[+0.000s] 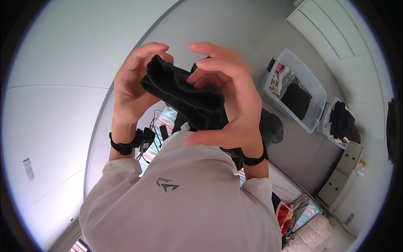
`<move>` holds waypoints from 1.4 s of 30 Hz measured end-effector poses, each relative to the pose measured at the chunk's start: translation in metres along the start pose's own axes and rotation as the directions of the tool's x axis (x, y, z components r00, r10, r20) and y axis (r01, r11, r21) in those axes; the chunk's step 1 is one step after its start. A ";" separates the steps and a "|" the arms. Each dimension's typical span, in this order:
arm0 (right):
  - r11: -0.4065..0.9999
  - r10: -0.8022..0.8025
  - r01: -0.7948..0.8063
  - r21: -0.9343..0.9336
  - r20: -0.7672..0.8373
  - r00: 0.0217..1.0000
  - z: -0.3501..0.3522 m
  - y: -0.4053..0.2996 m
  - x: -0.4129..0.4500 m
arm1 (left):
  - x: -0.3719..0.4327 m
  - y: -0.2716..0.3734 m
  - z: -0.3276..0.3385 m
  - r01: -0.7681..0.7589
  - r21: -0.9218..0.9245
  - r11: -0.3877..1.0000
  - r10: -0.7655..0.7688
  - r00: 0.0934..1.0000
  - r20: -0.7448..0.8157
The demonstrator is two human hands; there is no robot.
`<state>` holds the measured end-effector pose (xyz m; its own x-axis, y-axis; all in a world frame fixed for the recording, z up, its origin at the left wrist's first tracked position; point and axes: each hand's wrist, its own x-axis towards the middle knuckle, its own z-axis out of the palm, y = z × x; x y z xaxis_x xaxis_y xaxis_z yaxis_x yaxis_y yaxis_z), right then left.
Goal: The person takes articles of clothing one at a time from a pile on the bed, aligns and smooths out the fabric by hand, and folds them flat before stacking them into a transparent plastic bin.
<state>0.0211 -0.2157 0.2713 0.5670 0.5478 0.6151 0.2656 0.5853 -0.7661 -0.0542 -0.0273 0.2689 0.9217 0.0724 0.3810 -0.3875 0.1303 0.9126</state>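
Note:
A folded black cloth item (185, 88), its exact kind unclear, is held up in front of my chest. My left hand (133, 82) grips its left end, with the thumb below and the fingers curled behind the upper edge. Around the right side curves my right hand (233, 91), slightly blurred. Its middle fingertips touch the top of the cloth, while its thumb is spread away below; whether it grips the cloth cannot be told. Both wrists wear black straps, and a small black device sits at the left one.
A clear plastic bin (292, 118) with folded clothes stands on the floor at the right, beside a second container of dark clothes (341, 121). Behind my arms lies a striped bed sheet (165, 121) with black cables. More clothes (285, 217) and a quilted pink item (311, 231) lie lower right.

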 end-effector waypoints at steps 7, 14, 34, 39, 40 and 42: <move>0.863 0.189 -0.112 -0.493 0.111 0.976 -0.001 0.013 -0.012 | 0.005 0.008 0.010 -0.136 0.243 0.961 0.158 0.985 -0.073; 0.988 0.008 0.052 -0.143 0.394 0.919 0.030 -0.032 -0.038 | 0.015 -0.022 -0.014 0.073 -0.022 0.997 -0.062 0.938 0.342; 0.943 0.003 -0.133 0.306 0.392 0.920 0.078 -0.026 -0.023 | -0.060 -0.223 -0.055 -0.410 0.753 0.515 -0.436 0.631 0.641; 0.714 -0.138 0.164 0.681 -0.092 0.986 0.095 -0.010 -0.019 | -0.066 -0.216 -0.107 -0.056 0.780 0.623 -0.498 0.741 0.451; 0.612 -0.162 0.293 0.734 -0.247 0.955 0.100 -0.009 -0.017 | -0.066 -0.207 -0.117 -0.041 0.794 0.606 -0.521 0.734 0.435; 0.672 -0.174 0.321 0.668 -0.279 0.944 0.084 -0.012 -0.018 | -0.077 -0.209 -0.127 -0.042 0.821 0.569 -0.580 0.688 0.437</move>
<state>-0.0575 -0.1822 0.2852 0.7067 0.2487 0.6623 -0.1600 0.9681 -0.1928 -0.0460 0.0652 0.0299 0.8660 -0.4574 -0.2021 -0.2457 -0.7412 0.6246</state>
